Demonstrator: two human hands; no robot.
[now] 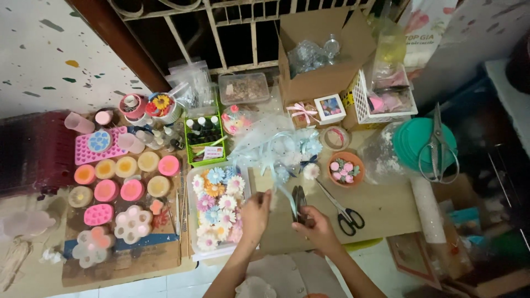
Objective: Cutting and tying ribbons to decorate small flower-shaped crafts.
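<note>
The left hand is closed in a pinch on a pale blue ribbon, just to the right of the white tray of flowers. The right hand is closed around a small dark tool, perhaps small scissors or tongs; I cannot tell which. Its tip stands at the ribbon, between the two hands.

The ribbon runs up from the fingers to a loose heap of pale blue bows and sheer wrap behind the tray. It looks very light, thin and soft, so I judge it will bend and slip easily and has no stiffness of its own. It is best held near the end, pinched flat and kept a little tight.

Black-handled scissors lie on the surface to the right of the tray, near the right hand.
</note>
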